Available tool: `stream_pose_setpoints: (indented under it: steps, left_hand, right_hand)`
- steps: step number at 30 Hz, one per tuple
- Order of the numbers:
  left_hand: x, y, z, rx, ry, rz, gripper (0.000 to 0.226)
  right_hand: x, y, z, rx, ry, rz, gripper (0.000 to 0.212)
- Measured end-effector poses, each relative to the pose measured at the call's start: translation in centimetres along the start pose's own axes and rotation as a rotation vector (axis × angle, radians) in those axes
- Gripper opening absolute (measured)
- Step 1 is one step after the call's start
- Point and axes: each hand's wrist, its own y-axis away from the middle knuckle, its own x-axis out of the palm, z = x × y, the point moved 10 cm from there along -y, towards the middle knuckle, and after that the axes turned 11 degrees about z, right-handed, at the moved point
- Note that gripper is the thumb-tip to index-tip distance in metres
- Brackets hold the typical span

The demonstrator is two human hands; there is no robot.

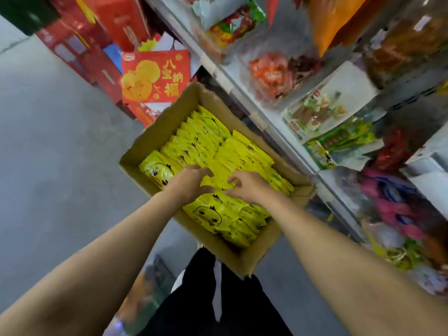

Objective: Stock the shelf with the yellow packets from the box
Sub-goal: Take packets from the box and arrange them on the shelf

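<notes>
An open cardboard box (155, 132) stands on the floor beside the shelf, filled with rows of yellow packets (206, 139) printed with a cartoon face. Both my hands are inside the box near its middle. My left hand (191, 180) has its fingers curled round the edge of a yellow packet (215, 180). My right hand (244, 184) pinches the same bunch of packets from the other side. The white shelf (266, 122) runs along the right, packed with bagged snacks.
Red gift boxes (155, 76) are stacked against the aisle end beyond the box. Grey floor (53, 141) lies to the left. My dark trousers and a shoe (179, 282) show below the box. Lower shelf tiers (424, 170) jut out on the right.
</notes>
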Motion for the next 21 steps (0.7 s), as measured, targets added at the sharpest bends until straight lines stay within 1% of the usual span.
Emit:
stream_pose_setpoints:
  steps: [2,4,7,9,12,15,21]
  left_hand:
    - [3.5,-0.7,1.6,-0.008,0.053,0.077,0.052]
    - [5.8,-0.9,2.9,-0.021,0.060,0.119,0.052]
    - [7.1,-1.0,3.9,-0.029,0.014,0.089,0.060]
    - [7.4,-1.2,4.0,-0.037,-0.034,0.068,0.066]
    - [7.6,-1.5,4.0,-0.043,-0.048,0.061,0.066]
    - [7.5,-2.0,3.9,-0.047,-0.117,0.067,0.063]
    - [8.5,-2.2,4.5,-0.060,-0.200,0.093,0.046]
  right_hand:
    - [3.0,-1.6,-1.2,0.011,-0.061,0.071,0.037]
    - [5.0,-2.7,-2.1,0.028,-0.088,0.085,0.039]
    - [6.0,-3.5,-2.5,0.002,-0.057,0.034,0.047]
    - [6.2,-3.7,-2.6,-0.020,-0.056,0.019,0.048]
    - [6.6,-4.2,-3.0,0.004,-0.079,0.025,0.047]
    - [7.0,-5.0,-3.0,0.024,-0.071,0.021,0.047]
    - [7.6,-5.5,-3.2,0.060,-0.095,-0.042,0.022]
